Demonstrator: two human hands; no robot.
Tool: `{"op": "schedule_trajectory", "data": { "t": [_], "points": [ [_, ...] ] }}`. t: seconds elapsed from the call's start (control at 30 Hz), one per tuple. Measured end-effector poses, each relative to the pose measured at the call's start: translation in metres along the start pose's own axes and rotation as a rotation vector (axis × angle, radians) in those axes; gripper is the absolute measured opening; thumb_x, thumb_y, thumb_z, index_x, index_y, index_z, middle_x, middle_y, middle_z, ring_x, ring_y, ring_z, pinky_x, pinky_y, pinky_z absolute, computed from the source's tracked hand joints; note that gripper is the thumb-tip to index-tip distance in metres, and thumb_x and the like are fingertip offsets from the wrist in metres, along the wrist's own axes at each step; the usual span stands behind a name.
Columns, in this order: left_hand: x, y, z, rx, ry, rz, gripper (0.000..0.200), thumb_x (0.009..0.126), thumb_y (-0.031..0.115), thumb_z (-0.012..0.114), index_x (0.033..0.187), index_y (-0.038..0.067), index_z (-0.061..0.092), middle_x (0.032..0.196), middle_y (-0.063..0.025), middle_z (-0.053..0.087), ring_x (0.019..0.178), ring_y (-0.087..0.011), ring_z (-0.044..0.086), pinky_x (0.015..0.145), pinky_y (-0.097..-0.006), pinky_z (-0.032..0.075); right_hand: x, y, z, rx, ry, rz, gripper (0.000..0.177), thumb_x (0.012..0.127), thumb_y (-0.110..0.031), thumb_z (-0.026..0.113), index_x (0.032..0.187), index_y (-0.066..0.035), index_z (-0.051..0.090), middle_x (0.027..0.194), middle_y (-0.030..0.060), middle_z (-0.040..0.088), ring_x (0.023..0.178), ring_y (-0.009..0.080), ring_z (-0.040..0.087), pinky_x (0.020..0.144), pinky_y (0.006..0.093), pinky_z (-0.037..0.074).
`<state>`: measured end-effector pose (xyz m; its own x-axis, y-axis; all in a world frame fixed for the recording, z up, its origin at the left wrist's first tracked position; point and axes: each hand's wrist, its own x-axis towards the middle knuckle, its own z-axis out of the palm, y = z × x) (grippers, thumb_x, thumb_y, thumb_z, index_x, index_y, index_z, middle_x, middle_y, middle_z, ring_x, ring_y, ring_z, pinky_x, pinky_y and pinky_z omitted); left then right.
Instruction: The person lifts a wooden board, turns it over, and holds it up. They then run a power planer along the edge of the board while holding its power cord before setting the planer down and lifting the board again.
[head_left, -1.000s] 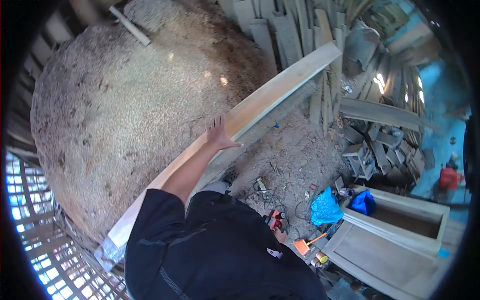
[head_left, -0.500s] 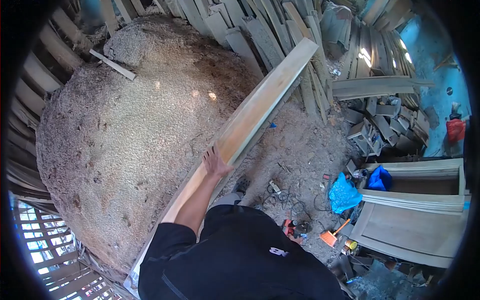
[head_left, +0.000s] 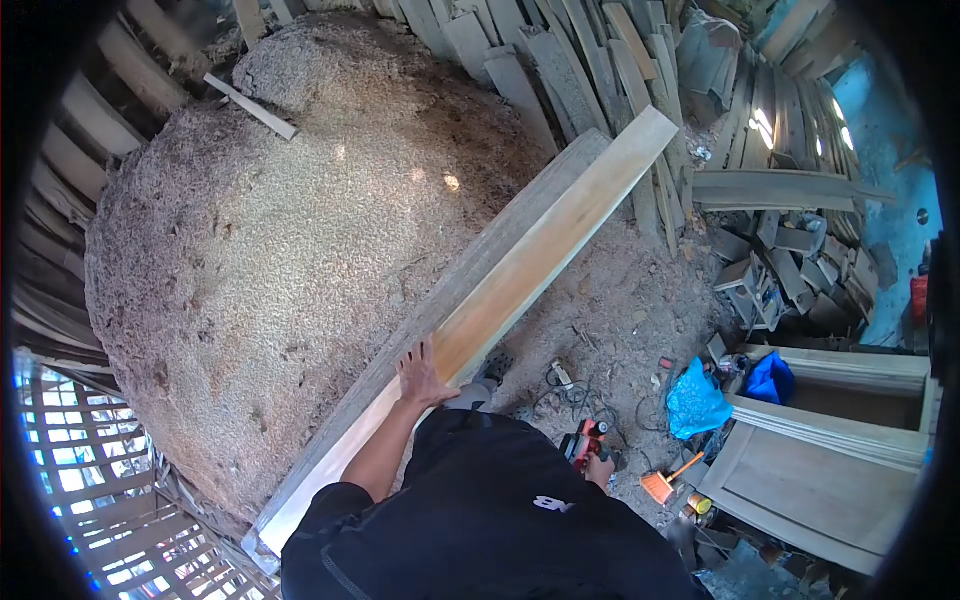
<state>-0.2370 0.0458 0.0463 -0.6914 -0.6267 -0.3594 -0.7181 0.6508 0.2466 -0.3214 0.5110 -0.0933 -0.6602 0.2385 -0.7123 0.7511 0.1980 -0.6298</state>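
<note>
A long pale plank (head_left: 530,250) runs diagonally from lower left to upper right, lying along a rougher grey beam (head_left: 450,285). My left hand (head_left: 425,380) rests on the plank near my body, fingers spread over its surface. At my right side, my right hand (head_left: 600,470) is wrapped round a red and black power tool (head_left: 583,443), partly hidden by my black shirt. A cable lies on the ground beyond the tool.
A large sawdust heap (head_left: 280,270) fills the left. Stacked boards (head_left: 560,75) lean at the back. At right are wood offcuts (head_left: 800,260), a blue bag (head_left: 697,400), an orange brush (head_left: 657,487) and a panelled wooden piece (head_left: 800,490).
The plank has shifted toward me, showing more of the grey beam behind it. My right hand and the red tool have risen further into view. The camera view has also shifted.
</note>
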Motion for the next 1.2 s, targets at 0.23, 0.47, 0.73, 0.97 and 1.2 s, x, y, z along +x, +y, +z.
{"op": "schedule_trajectory", "data": {
  "t": [0.23,0.47,0.73,0.97,1.2],
  "points": [
    [0.041,-0.058,0.003,-0.130,-0.195,0.113,0.143,0.045,0.048,0.094,0.159,0.009,0.015,0.149,-0.0232,0.040,0.134,-0.0409,0.046,0.116,-0.0472,0.035,0.002,-0.032,0.006,-0.061,-0.015,-0.077,0.009,0.081,-0.007,0.066,0.086,-0.003,0.059,0.062,0.0047,0.060,0.042,0.0155,0.053,0.038,0.0314,0.038],
    [0.076,-0.104,-0.051,-0.356,-0.285,0.265,0.120,0.048,0.048,0.093,0.149,0.005,0.044,0.147,-0.0235,0.048,0.134,-0.0343,0.050,0.116,-0.0411,0.037,0.020,-0.023,0.009,-0.177,-0.014,-0.122,0.018,0.081,-0.007,0.069,0.094,0.000,0.059,0.063,0.0065,0.060,0.044,0.0165,0.055,0.038,0.0325,0.041],
    [0.035,-0.097,-0.046,-0.219,-0.062,-0.001,0.090,0.056,0.040,0.087,0.135,0.008,0.058,0.116,-0.0250,0.068,0.108,-0.0401,0.066,0.096,-0.0446,0.052,-0.015,-0.044,0.017,-0.080,-0.044,-0.031,0.014,0.081,-0.008,0.068,0.092,-0.002,0.062,0.063,0.0060,0.060,0.046,0.0171,0.057,0.040,0.0306,0.042],
    [0.015,-0.117,-0.010,-0.300,0.098,0.152,0.081,0.057,0.030,0.081,0.133,0.009,0.060,0.108,-0.0254,0.068,0.101,-0.0422,0.065,0.087,-0.0482,0.052,0.018,-0.071,-0.001,-0.388,-0.109,-0.142,0.018,0.082,-0.014,0.068,0.094,-0.002,0.060,0.067,0.0055,0.061,0.049,0.0164,0.055,0.043,0.0324,0.041],
    [-0.038,-0.126,-0.014,-0.302,-0.033,0.031,0.081,0.055,0.027,0.081,0.134,0.021,0.060,0.101,-0.0208,0.070,0.095,-0.0399,0.066,0.082,-0.0495,0.053,0.043,-0.134,0.018,-0.579,-0.248,-0.218,0.019,0.082,-0.014,0.069,0.094,-0.002,0.061,0.068,0.0058,0.061,0.049,0.0164,0.054,0.045,0.0330,0.042]
  ]
}}
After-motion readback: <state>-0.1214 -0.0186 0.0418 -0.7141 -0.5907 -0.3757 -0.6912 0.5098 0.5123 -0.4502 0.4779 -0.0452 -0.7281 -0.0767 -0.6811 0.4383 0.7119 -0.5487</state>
